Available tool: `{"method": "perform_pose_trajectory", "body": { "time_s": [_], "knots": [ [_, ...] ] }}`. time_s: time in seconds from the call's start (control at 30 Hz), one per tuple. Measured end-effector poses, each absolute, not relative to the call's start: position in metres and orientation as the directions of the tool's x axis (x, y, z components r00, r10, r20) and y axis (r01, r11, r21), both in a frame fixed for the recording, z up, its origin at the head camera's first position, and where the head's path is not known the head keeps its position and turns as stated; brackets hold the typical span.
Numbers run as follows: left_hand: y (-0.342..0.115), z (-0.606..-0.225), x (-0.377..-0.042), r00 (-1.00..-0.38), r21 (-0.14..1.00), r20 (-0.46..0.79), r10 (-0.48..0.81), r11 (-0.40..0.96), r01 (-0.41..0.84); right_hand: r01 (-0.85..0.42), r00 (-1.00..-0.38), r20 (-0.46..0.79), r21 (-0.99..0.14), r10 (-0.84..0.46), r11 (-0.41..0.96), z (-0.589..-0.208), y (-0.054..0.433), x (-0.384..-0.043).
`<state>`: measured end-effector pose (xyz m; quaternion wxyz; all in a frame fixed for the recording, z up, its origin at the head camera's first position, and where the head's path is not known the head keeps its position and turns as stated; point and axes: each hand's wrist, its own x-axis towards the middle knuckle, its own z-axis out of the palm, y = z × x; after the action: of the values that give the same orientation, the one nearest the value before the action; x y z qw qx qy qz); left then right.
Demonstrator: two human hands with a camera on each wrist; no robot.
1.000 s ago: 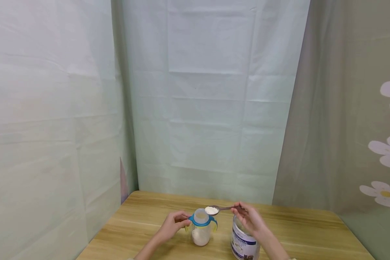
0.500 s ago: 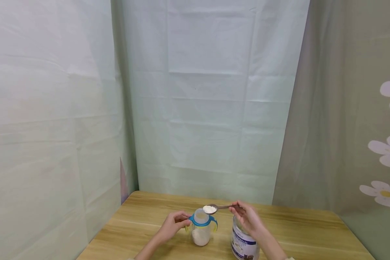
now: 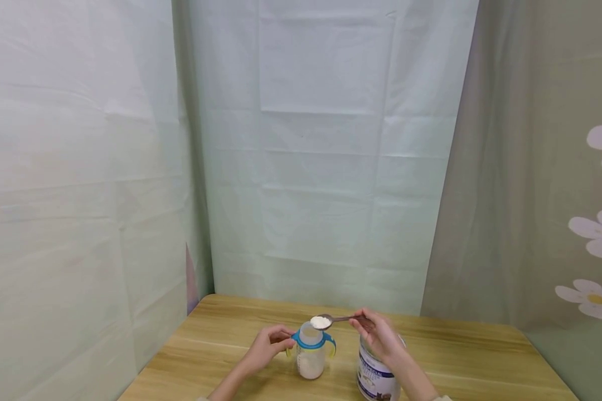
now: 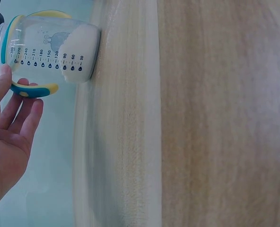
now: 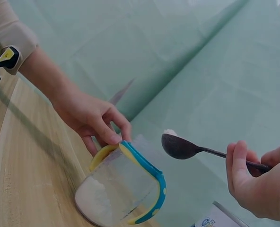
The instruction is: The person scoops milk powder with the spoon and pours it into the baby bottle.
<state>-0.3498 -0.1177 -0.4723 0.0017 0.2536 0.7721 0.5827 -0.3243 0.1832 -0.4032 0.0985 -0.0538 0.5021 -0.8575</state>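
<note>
A clear baby bottle (image 3: 310,362) with a blue and yellow two-handled collar stands lidless on the table, partly filled with white powder, as the left wrist view shows. My left hand (image 3: 267,349) pinches the bottle's left handle (image 4: 33,90) between thumb and fingers. In my right hand (image 3: 381,337) is a dark spoon (image 5: 180,146), gripped by its handle. White powder (image 3: 320,322) is heaped in the spoon's bowl, which overlaps the bottle's open mouth in the head view. Below my right hand is a white and purple can (image 3: 376,376), its top partly hidden by that hand.
The wood-grain table (image 3: 241,312) extends to both sides of the bottle and can. Pale green cloth (image 3: 321,195) hangs behind it and along the left, and a flowered curtain (image 3: 522,195) hangs on the right.
My right hand has moved slightly left with the loaded spoon, bringing its bowl from beside the bottle's mouth to over it in the head view. My left hand and the bottle stay put.
</note>
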Motion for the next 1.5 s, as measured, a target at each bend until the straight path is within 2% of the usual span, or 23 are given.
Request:
{"method": "perform_pose_trajectory", "body": {
  "time_s": [0.57,0.97,1.5],
  "knots": [
    [-0.117,-0.476,-0.351,-0.863,0.892,0.314,0.395,0.187,0.410,0.014,-0.976,0.071,-0.923,-0.204,-0.386,-0.406,0.169,-0.327],
    [-0.120,-0.486,-0.359,-0.860,0.885,0.323,0.396,0.196,0.422,-0.058,-0.939,0.157,-0.949,-0.307,-0.310,-0.407,0.165,-0.325],
    [-0.121,-0.488,-0.361,-0.862,0.888,0.320,0.392,0.192,0.417,-0.086,-0.904,0.189,-0.959,-0.384,-0.270,-0.400,0.163,-0.318]
  ]
}}
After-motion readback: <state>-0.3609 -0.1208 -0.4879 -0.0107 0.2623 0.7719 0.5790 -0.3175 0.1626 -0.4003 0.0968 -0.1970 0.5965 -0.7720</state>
